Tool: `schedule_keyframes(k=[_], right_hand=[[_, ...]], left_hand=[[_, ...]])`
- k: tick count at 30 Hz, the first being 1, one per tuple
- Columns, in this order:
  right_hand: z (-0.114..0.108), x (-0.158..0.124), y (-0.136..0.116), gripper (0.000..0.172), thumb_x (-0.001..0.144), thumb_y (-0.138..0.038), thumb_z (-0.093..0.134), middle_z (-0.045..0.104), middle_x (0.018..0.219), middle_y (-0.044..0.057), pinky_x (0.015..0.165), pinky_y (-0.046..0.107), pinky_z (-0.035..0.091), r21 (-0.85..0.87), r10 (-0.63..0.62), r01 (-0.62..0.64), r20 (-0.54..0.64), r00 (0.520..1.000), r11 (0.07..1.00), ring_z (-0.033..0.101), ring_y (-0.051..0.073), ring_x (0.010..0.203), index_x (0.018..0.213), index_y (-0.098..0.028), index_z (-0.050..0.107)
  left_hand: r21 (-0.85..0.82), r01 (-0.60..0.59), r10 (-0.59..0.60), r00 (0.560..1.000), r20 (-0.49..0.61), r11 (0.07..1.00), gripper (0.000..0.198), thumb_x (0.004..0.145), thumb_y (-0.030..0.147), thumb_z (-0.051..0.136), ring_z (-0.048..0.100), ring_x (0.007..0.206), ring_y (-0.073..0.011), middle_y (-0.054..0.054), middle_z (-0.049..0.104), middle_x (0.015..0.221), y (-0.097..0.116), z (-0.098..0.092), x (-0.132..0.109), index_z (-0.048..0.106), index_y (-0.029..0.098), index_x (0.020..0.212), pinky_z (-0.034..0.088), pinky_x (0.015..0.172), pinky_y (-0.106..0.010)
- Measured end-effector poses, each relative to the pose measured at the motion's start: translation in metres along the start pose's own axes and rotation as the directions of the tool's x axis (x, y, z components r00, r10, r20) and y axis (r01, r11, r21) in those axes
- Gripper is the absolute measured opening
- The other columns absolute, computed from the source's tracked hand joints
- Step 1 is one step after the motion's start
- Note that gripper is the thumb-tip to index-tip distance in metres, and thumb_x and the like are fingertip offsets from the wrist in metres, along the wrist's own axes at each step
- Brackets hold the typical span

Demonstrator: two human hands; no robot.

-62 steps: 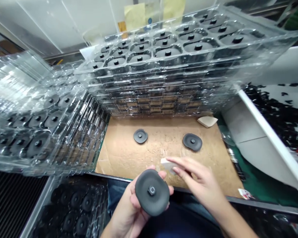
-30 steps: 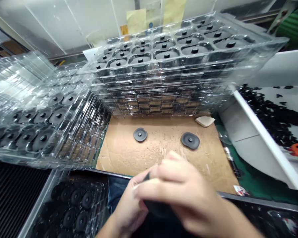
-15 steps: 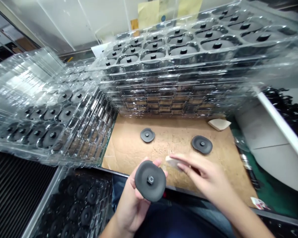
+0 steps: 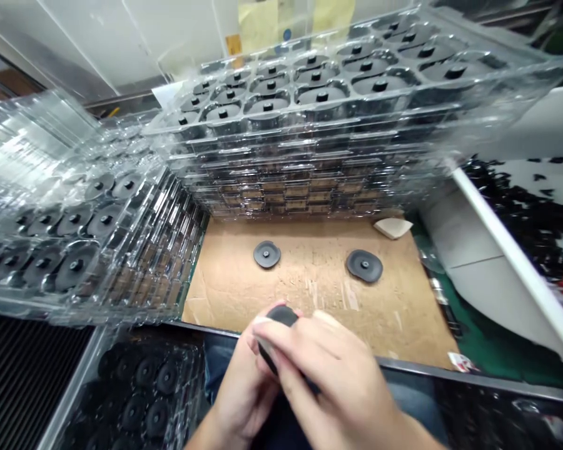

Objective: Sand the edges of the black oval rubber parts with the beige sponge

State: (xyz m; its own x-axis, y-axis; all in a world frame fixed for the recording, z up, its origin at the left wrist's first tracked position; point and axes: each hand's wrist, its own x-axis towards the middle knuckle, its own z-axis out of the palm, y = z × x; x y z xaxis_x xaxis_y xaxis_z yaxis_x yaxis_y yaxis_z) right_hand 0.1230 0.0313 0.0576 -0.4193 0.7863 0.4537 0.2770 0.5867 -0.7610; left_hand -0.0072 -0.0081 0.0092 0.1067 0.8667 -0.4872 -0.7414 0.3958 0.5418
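My left hand (image 4: 244, 381) is closed around a dark grey, rounded disc (image 4: 283, 314) with its edge tilted up, above the near edge of the cardboard. My right hand (image 4: 340, 369) lies over that disc, its fingers pinching a small white pad (image 4: 267, 347) against it. Most of the disc is hidden behind the right fingers, and only a thin edge of the pad shows. Two similar discs rest flat on the cardboard: one at the left (image 4: 267, 254), the other at the right (image 4: 365, 265), each with a small raised centre.
A tall stack of clear plastic trays (image 4: 291, 144) filled with discs stands behind the cardboard mat (image 4: 304, 294). More filled trays (image 4: 136, 262) rise at left. A folded whitish piece (image 4: 393, 227) lies at the back right, near a white bin (image 4: 511, 231) with black scraps.
My right hand has moved left with the white pad, onto the disc in my left hand. That disc has turned from facing up to edge-on. The view has shifted slightly right.
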Motion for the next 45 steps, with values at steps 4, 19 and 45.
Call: schedule_keyframes(k=[4,19,45], right_hand=[[0.011,0.004,0.001,0.022,0.082,-0.01,0.045,0.064,0.071,0.001,0.06,0.029,0.044,-0.015,0.091,-0.09,0.189,0.978,0.996,0.057,0.015,0.062,0.09,-0.017,0.064],[-0.017,0.01,0.012,0.033,0.089,-0.014,0.033,0.055,0.06,0.001,0.056,0.029,0.032,-0.16,-0.15,0.193,0.247,0.957,0.968,0.045,0.014,0.055,0.093,-0.02,0.065],[-0.029,0.008,0.01,0.036,0.076,-0.002,0.038,0.057,0.06,0.0,0.052,0.027,0.034,-0.231,0.019,0.072,0.37,0.929,0.97,0.048,0.013,0.052,0.086,-0.021,0.066]], left_hand=[[0.005,-0.029,0.029,0.997,-0.073,1.0,0.043,0.059,0.028,0.075,0.061,0.093,-0.0202,-0.004,0.069,0.1,-0.002,-0.002,-0.003,0.065,0.026,0.101,0.046,0.085,-0.029],[-0.102,0.118,-0.103,0.984,0.143,0.988,0.041,0.063,0.02,0.073,0.061,0.093,-0.0151,-0.004,0.069,0.096,-0.003,-0.001,-0.007,0.064,0.019,0.103,0.045,0.084,-0.022],[0.035,0.186,-0.189,0.974,0.125,0.982,0.047,0.044,0.036,0.081,0.065,0.078,-0.0151,-0.002,0.072,0.079,0.007,0.014,-0.003,0.071,0.019,0.087,0.046,0.078,-0.021]])
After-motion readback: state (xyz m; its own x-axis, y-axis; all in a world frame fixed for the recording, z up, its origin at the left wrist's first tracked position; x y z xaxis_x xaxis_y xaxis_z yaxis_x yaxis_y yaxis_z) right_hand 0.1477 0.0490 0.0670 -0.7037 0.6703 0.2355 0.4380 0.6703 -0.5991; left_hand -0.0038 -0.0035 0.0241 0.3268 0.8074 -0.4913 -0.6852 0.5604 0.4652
